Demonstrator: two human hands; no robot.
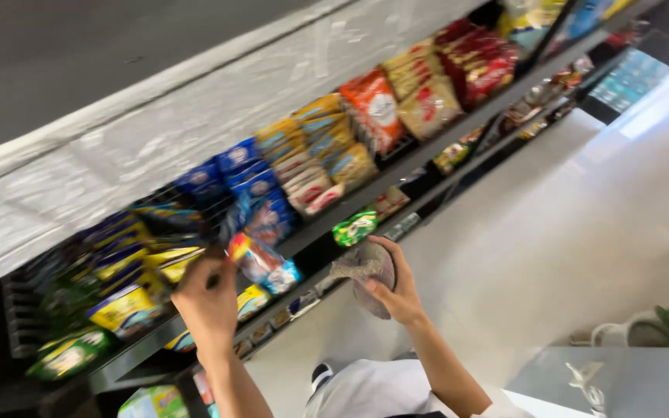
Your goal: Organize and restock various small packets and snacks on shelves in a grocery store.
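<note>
Left hand (209, 298) is pinching a packet (261, 263) at the shelf (427, 155) edge, its long axis running right from the fingers; right hand (396, 290) is gripping a grey cloth (365, 267) just beside.

Orange snack bags (373, 108) and red packets (478, 62) are sitting along the upper shelf (458, 131) ahead of me. Blue packs (234, 174) are leaning mid-row. A green packet (354, 229) is lying below. Pale floor (582, 232) is gleaming.
</note>
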